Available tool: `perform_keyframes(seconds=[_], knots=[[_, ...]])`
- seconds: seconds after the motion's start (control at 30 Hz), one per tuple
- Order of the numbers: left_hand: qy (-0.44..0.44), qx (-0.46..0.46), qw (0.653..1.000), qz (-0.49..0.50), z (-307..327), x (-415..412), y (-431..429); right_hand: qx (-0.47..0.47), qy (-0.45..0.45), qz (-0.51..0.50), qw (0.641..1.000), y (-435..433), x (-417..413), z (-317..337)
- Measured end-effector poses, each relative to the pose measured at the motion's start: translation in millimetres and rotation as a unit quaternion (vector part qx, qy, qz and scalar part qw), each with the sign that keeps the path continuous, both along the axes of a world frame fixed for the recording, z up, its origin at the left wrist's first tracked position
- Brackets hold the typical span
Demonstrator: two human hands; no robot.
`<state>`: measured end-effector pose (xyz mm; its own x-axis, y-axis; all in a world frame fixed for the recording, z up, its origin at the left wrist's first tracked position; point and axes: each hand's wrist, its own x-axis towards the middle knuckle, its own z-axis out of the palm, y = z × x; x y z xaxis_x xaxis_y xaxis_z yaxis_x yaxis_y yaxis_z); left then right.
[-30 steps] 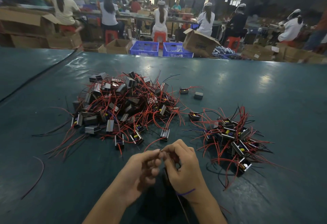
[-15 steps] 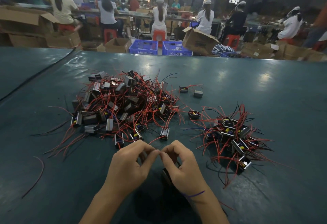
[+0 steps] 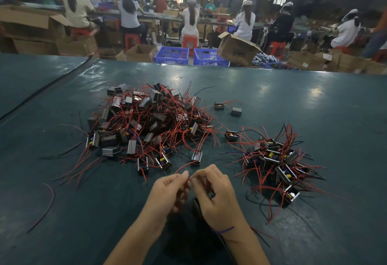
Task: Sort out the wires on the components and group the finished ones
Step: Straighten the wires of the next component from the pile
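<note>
A big heap of small metal-cased components with tangled red and black wires lies left of centre on the dark green table. A smaller heap of the same components lies to the right. Near the front, my left hand and my right hand meet fingertip to fingertip, both pinching a red wire. A dark component shows partly under my right palm; most of it is hidden.
Single components lie loose between the heaps and behind them. A stray red wire lies at the front left. Beyond the table's far edge stand blue crates, cardboard boxes and seated workers.
Both hands stayed together over the same spot, fingers working the red wire; my left hand shifted slightly and its fingers blur with motion. The heaps have not moved.
</note>
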<state>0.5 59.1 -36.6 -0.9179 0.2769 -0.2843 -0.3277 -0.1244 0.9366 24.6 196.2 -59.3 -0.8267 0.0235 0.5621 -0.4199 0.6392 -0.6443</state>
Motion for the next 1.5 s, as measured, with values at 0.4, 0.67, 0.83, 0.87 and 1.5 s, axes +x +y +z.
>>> perform_keyframes(seconds=[0.4, 0.67, 0.83, 0.87, 1.5], knots=[[0.588, -0.287, 0.755, 0.035, -19.3, -11.0, -22.8, -0.088, -0.026, 0.062, 0.994, 3.8, -3.5, -2.3], [0.215, -0.117, 0.969, 0.034, -6.2, -1.5, -4.4, 0.037, 0.013, -0.011, 0.999, 5.6, -1.6, -3.7], [-0.144, 0.149, 0.978, 0.010, -2.5, -1.2, 2.0, 0.068, 0.035, -0.024, 0.997, 7.1, -2.9, -5.7], [-0.141, 0.156, 0.978, 0.007, -2.9, -1.8, 1.6, 0.072, 0.034, -0.023, 0.997, 8.5, -3.5, -6.7], [0.345, -0.383, 0.837, 0.182, -30.7, -20.7, -22.8, -0.085, 0.155, -0.325, 0.929, 80.7, -5.3, 13.9]])
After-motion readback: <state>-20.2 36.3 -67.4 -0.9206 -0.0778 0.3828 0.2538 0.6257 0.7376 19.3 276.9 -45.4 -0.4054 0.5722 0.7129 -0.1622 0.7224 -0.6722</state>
